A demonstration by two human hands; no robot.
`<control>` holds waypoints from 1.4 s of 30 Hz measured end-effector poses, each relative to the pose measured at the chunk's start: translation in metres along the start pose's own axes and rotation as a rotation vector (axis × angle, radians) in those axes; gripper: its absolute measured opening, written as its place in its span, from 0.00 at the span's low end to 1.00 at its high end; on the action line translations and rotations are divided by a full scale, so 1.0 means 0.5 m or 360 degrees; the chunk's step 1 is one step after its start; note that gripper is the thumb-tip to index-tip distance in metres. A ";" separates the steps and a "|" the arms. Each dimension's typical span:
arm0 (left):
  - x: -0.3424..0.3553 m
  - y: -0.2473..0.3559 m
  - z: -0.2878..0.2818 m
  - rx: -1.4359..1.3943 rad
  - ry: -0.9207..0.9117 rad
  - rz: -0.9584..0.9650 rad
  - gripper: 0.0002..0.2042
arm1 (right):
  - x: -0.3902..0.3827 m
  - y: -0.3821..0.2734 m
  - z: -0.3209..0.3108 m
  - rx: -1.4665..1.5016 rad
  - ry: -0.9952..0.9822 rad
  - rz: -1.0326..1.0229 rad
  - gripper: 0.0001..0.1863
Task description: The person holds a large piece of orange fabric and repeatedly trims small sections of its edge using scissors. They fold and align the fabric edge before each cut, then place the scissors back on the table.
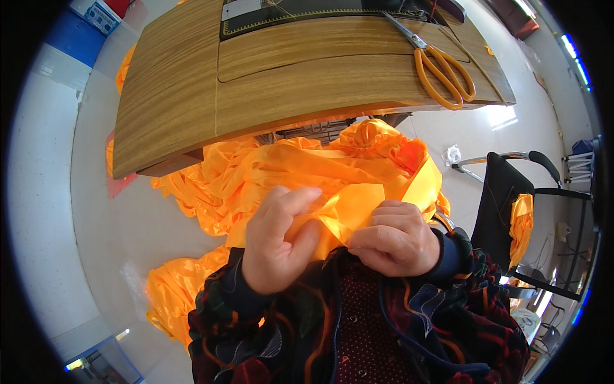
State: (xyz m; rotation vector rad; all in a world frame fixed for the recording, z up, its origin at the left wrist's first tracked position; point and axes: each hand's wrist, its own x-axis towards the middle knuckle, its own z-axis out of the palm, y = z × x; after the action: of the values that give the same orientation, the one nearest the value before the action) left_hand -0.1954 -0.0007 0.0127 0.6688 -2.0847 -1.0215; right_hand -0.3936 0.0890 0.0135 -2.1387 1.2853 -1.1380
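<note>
- Orange satin cloth [361, 200]: held up in front of the body, in the near middle of the scene; wide folds are gathered beyond it, up to the near edge of the counter.
- Right hand [396, 240]: the cloth is pinched at its near part between thumb and forefinger; the other fingers are curled inward.
- Left hand [281, 240]: the grip is spread, with thumb and forefinger held apart just beside the cloth; whether the cloth is touched by the fingertips cannot be told.
- Wood-grained counter [173, 83]: placed on the far side of the cloth; a black panel [307, 20] edged with a yellow scale is set at its far middle.
- Orange-handled scissors [419, 42]: laid on the counter's right part, blades directed far left, handles near.
- Black chair [489, 214]: stood at the right; an orange cloth piece [521, 224] is draped over it.
- Second orange heap [179, 288]: spread at the near left, over the pale floor [105, 224].
</note>
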 end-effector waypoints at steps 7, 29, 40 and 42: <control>-0.003 -0.022 -0.002 -0.0187 -0.0128 0.0075 0.20 | 0.000 0.012 0.008 -0.0009 -0.0140 0.0032 0.09; -0.019 -0.022 0.014 -0.1115 -0.0101 -0.0761 0.22 | -0.002 0.036 0.019 0.0210 0.0020 0.0430 0.12; -0.004 -0.025 0.029 -0.0015 0.0113 -0.0212 0.12 | 0.040 0.072 0.047 -0.0021 0.0306 0.0103 0.08; -0.015 -0.002 0.023 0.0026 0.0202 -0.0135 0.10 | 0.038 0.069 0.052 0.0196 0.0305 0.0311 0.06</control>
State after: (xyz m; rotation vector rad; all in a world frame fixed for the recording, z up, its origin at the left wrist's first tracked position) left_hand -0.1998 0.0093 0.0041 0.8152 -1.9710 -0.9829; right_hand -0.3868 0.0537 -0.0170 -1.8080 1.4311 -1.3253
